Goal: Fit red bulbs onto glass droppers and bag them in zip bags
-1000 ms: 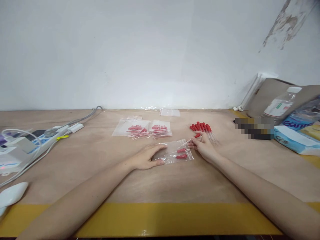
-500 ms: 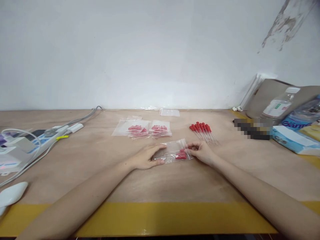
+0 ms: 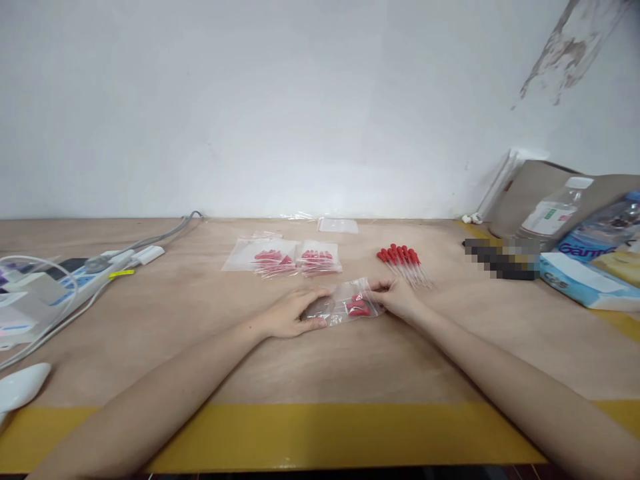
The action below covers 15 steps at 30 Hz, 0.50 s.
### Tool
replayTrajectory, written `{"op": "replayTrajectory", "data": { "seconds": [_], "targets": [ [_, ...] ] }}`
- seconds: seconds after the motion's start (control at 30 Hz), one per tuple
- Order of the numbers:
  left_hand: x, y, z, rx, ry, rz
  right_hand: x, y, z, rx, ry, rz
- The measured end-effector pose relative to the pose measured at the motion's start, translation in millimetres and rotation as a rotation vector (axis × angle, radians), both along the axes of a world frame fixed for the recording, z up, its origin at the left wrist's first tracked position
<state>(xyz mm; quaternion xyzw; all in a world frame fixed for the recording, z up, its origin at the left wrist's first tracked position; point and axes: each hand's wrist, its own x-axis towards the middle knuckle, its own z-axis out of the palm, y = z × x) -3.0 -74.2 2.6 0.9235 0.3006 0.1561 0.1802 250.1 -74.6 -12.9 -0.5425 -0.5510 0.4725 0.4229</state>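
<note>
A small clear zip bag [image 3: 345, 305] with red-bulbed droppers inside lies on the wooden table [image 3: 320, 360] in front of me. My left hand [image 3: 293, 313] rests on the bag's left end, fingers curled over its edge and thumb under it. My right hand [image 3: 397, 298] pinches the bag's right, open end with closed fingers. Just behind my right hand lies a loose fan of red-bulbed droppers [image 3: 403, 261].
Two filled bags of droppers [image 3: 285, 258] lie further back, with empty clear bags [image 3: 339, 225] near the wall. A power strip with cables [image 3: 75, 280] and a white object [image 3: 23, 385] sit at the left. A bottle [image 3: 550, 212], cardboard and packets [image 3: 583, 277] crowd the right.
One second ago my right hand was slipping a dropper into the bag's mouth. The dropper is now inside with the others, and my right hand has closed on the bag's open end.
</note>
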Motion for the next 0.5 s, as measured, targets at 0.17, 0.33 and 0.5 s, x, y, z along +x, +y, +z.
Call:
{"op": "replayTrajectory", "data": {
  "seconds": [0.17, 0.33, 0.5],
  "targets": [
    [0, -1, -0.2, 0.004, -0.002, 0.003, 2, -5, 1.3, -0.045, -0.037, 0.117],
    [-1, 1, -2.9, 0.016, -0.008, -0.017, 20, 6, 9.1, 0.19, -0.429, -0.071],
    [-1, 2, -3.3, 0.013, 0.034, -0.036, 44, 30, 19.9, 0.454, -0.956, -0.379]
  ]
}}
